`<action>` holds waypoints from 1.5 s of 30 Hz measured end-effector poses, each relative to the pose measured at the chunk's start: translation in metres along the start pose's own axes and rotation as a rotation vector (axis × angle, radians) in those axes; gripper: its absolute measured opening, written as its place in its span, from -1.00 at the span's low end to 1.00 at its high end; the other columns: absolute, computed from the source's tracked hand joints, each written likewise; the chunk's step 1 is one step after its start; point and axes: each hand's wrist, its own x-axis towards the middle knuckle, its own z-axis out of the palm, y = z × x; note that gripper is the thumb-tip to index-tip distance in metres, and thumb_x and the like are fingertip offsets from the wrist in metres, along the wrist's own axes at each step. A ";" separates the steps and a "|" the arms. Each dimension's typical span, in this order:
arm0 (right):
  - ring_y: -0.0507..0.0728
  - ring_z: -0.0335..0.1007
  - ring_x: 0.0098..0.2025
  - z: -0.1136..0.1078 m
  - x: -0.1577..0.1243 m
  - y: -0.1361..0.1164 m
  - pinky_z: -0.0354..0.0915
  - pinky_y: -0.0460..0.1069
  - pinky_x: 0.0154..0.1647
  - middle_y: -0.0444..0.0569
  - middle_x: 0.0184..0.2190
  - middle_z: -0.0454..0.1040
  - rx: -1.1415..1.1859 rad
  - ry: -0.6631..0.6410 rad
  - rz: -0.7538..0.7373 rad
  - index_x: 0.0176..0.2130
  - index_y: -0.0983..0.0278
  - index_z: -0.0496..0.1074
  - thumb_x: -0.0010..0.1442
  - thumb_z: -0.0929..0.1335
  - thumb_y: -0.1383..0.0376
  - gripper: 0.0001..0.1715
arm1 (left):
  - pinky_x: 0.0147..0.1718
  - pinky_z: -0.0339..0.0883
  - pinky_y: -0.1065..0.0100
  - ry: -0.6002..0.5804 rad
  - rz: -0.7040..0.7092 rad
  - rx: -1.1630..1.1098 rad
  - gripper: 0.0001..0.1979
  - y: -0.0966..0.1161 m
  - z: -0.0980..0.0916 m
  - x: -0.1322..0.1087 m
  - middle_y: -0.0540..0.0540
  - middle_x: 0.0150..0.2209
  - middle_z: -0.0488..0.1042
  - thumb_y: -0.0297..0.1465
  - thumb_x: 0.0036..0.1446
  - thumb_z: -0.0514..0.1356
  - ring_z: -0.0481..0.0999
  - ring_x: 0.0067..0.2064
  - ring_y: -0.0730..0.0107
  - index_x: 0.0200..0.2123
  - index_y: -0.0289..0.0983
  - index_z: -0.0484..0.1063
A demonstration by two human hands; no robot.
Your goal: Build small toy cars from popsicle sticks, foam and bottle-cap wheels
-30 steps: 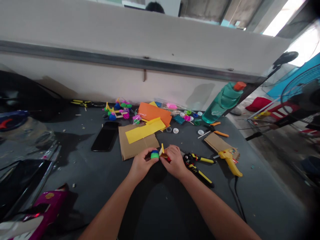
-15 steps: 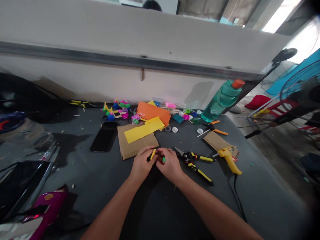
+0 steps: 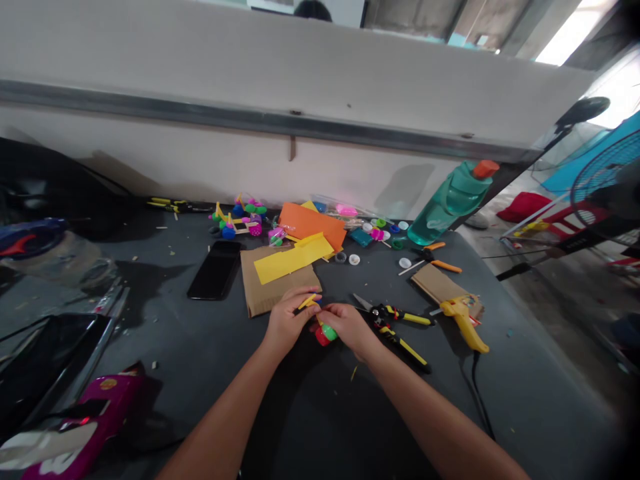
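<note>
My left hand [image 3: 286,323] and my right hand [image 3: 349,325] meet over the dark table [image 3: 310,413], both closed on a small craft piece [image 3: 320,321] made of yellow sticks and bottle caps. Its red and green caps [image 3: 326,333] show under my right fingers. A yellow stick [image 3: 307,301] pokes up between my left fingers. The piece is held just in front of a brown cardboard sheet [image 3: 270,291] with yellow paper [image 3: 293,259] on it.
Yellow-handled snips [image 3: 393,325] and a yellow glue gun [image 3: 465,320] lie right of my hands. A black phone [image 3: 216,269] lies to the left. Orange paper [image 3: 311,223], loose caps, another cap toy [image 3: 239,220] and a teal bottle [image 3: 447,200] line the back wall.
The craft piece has been turned in my hands: blue and green caps showed on the left a second ago, red and green caps now show lower, under my right hand.
</note>
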 end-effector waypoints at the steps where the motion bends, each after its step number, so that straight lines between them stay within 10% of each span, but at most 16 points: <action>1: 0.07 0.40 -0.50 0.001 0.000 -0.001 0.26 -0.08 -0.46 -0.06 -0.58 0.51 0.053 -0.022 0.038 -0.44 0.33 0.47 0.00 0.30 0.26 -0.80 | 0.04 0.23 0.16 0.001 -0.005 -0.018 -0.78 0.000 0.000 0.000 -0.12 -0.05 0.47 -0.34 0.04 0.21 0.39 0.02 0.22 -0.20 -0.21 0.51; 37: 0.04 0.37 -0.63 0.016 0.001 -0.003 0.26 -0.10 -0.56 -0.01 -0.67 0.49 0.392 0.130 0.173 -0.55 0.37 0.46 -0.14 0.35 0.24 -0.79 | -0.14 0.34 0.25 -0.066 -0.277 -0.211 -0.63 -0.005 0.001 0.003 -0.12 -0.20 0.53 -0.27 0.04 0.18 0.47 -0.16 0.23 -0.08 -0.28 0.43; 45: 0.08 0.43 -0.54 0.011 0.001 -0.007 0.31 -0.08 -0.48 0.02 -0.55 0.54 0.467 -0.044 0.219 -0.44 0.36 0.49 -0.03 0.33 0.22 -0.75 | -0.22 0.36 0.28 -0.021 -0.354 -0.270 -0.62 -0.011 0.001 0.004 -0.11 -0.22 0.53 -0.27 0.03 0.18 0.49 -0.23 0.26 -0.07 -0.29 0.42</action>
